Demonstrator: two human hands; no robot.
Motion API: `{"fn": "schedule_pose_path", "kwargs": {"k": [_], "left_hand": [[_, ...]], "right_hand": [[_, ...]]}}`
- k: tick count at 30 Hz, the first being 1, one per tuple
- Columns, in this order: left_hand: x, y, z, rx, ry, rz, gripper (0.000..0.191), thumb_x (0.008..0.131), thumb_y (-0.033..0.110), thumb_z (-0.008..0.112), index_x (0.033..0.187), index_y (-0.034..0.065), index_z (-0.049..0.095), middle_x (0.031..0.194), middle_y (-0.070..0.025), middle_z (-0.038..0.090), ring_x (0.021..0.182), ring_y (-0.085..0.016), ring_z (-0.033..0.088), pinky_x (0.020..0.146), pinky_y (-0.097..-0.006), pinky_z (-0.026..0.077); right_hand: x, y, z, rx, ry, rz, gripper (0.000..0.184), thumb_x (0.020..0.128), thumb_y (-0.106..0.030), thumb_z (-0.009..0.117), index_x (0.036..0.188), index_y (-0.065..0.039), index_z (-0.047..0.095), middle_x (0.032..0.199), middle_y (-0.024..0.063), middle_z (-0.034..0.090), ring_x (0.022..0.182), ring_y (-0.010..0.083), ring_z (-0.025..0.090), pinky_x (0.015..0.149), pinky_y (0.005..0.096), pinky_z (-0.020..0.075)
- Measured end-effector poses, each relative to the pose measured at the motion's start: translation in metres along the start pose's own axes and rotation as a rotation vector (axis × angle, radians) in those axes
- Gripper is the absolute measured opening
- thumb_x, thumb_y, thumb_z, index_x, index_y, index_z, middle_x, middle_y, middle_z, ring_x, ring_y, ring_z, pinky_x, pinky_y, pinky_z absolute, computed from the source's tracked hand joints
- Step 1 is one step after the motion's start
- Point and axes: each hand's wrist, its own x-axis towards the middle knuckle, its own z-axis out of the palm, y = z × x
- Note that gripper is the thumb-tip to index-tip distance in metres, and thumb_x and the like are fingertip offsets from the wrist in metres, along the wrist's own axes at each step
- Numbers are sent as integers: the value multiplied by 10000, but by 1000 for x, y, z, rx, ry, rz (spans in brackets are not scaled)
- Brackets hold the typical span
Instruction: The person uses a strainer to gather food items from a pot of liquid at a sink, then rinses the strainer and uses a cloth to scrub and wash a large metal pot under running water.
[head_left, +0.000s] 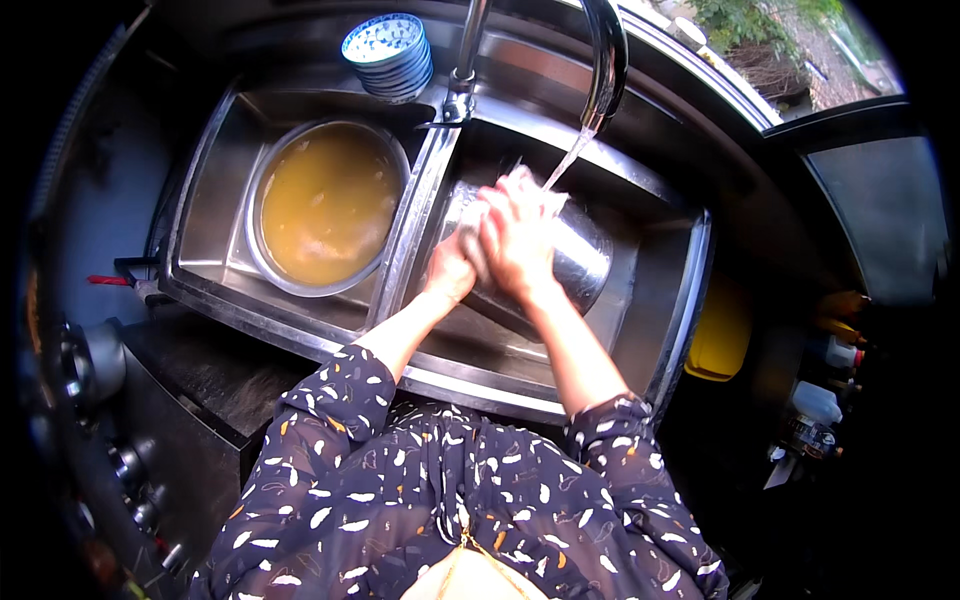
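Observation:
A shiny metal pot (589, 259) lies tilted in the right basin of a double steel sink. At its left side my left hand (450, 268) grips the pot, its fingertips hidden. My right hand (519, 244) is pressed over the pot's upper part, close against the left hand. Around the right fingers is something pale and blurred (523, 180); whether it is a cloth or suds I cannot tell. A stream of water (568, 159) runs from the curved chrome faucet (609, 67) down beside the right fingertips.
In the left basin (214, 180) sits a large metal bowl (255, 225) of cloudy yellowish liquid (326, 202). Blue-and-white bowls (390, 60) are stacked behind the sink. The sink divider (411, 232) carries a metal post (466, 56). A yellow container (718, 334) and several bottles (816, 405) stand right.

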Motion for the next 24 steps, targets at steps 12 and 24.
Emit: {"fn": "schedule_pose_path", "kwargs": {"k": [12, 24], "left_hand": [[4, 23, -4, 133, 67, -88, 383, 960, 442, 438, 1158, 133, 548, 882, -199, 650, 880, -422, 611, 727, -464, 473], [8, 19, -6, 29, -49, -6, 398, 973, 400, 430, 1081, 33, 541, 928, -248, 622, 932, -427, 593, 760, -441, 457]], "right_hand": [[79, 59, 0, 295, -430, 589, 637, 873, -550, 484, 1259, -45, 529, 1186, 196, 598, 1162, 358, 533, 1002, 411, 391], [-163, 39, -40, -119, -57, -85, 273, 776, -130, 644, 1036, -208, 628, 1295, 45, 535, 1313, 310, 396, 1087, 514, 243]]}}
